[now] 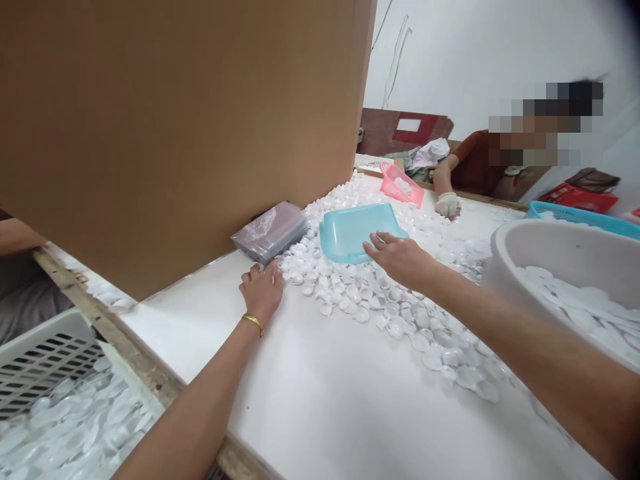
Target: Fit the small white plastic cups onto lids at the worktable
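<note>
My left hand (pixel 262 289), with a gold bracelet at the wrist, rests on the white table (pixel 320 400) at the edge of a heap of small white plastic caps (pixel 380 293). Its fingers are curled down, touching the table beside a grey plastic-wrapped packet (pixel 270 231). My right hand (pixel 397 257) reaches over the caps with fingers stretched out, its fingertips on the near rim of a light blue plastic tray (pixel 357 228) lying among the caps.
A tall brown cardboard box (pixel 175 127) stands at the left. A large white tub (pixel 565 267) with white pieces is at the right, a white slatted basket (pixel 45 360) bottom left. Across the table a person's gloved hand (pixel 447 204) is near a pink tray (pixel 400 185).
</note>
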Available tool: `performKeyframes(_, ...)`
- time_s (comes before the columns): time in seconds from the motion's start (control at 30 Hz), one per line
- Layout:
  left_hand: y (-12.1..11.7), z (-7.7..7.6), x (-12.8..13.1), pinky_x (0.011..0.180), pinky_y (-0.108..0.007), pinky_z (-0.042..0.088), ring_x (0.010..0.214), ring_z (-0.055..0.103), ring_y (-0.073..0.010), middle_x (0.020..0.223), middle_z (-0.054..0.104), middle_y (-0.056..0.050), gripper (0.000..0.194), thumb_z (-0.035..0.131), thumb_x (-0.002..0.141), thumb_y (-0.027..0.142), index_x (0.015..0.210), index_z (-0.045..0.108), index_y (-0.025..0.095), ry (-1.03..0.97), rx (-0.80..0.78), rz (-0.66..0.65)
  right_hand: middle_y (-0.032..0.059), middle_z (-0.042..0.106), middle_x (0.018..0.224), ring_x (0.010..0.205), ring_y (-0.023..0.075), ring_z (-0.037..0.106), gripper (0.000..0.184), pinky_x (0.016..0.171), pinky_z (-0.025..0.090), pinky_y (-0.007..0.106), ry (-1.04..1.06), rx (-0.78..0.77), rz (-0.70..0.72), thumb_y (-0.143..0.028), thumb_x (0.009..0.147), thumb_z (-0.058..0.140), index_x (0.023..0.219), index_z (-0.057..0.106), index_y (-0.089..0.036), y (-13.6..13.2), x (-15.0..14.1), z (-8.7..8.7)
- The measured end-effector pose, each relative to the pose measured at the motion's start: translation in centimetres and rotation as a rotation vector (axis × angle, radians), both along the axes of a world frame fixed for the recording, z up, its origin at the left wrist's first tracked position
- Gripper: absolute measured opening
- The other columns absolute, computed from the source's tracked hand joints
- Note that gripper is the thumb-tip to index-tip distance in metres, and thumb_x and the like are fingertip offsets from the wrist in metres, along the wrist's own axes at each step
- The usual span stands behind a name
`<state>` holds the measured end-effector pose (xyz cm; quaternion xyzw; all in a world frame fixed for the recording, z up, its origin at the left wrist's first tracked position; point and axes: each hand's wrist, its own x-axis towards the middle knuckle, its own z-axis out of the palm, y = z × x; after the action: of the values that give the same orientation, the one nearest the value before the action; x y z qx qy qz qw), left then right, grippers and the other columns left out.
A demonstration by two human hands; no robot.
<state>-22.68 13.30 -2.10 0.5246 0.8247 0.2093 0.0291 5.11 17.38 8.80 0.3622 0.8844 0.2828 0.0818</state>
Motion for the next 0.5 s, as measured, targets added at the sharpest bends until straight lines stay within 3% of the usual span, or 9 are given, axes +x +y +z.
performKeyframes(0.2,-1.2,0.5,1.1,0.094,-0.051,0.033,0.114,0.038,-0.0320,0.130,0.043,-0.008,0.046,0.023,0.088,0.049,0.127,0.047,0.040,-0.099,-0.016,-0.033,0.0209,0.053,0.125,0.118,0.0284,0.049,0.045,0.079,0.054,0.033,0.017,-0.020,0.191,0.002,0.080,0.043,0.124,0.052,-0.005,-8.5,0.5,-0.4)
performKeyframes(0.3,-2.0,0.5,1.7,0.096,-0.052,0.033,0.118,0.036,-0.0326,0.131,0.041,-0.008,0.048,0.021,0.089,0.049,0.126,0.050,0.038,-0.141,-0.023,-0.035,0.0195,0.054,0.125,0.117,0.0279,0.051,0.046,0.078,0.055,0.032,0.106,-0.033,0.218,0.002,0.079,0.043,0.123,0.053,-0.006,-11.8,1.2,-1.1)
performKeyframes(0.4,-2.6,0.7,2.0,0.097,-0.054,0.032,0.120,0.034,-0.0341,0.133,0.041,-0.008,0.049,0.021,0.088,0.048,0.122,0.054,0.035,-0.173,-0.040,-0.042,0.0153,0.056,0.124,0.114,0.0259,0.053,0.044,0.078,0.055,0.033,0.290,-0.004,0.214,0.002,0.080,0.040,0.120,0.056,-0.009,-13.9,3.0,-1.1)
performKeyframes(0.5,-3.2,1.3,2.4,0.097,-0.056,0.031,0.121,0.034,-0.0357,0.136,0.039,-0.007,0.050,0.022,0.087,0.050,0.124,0.052,0.035,-0.191,-0.060,-0.055,0.0080,0.058,0.123,0.114,0.0195,0.054,0.044,0.091,0.050,0.034,0.555,0.066,0.156,0.001,0.083,0.034,0.116,0.059,-0.014,-15.7,5.7,0.5)
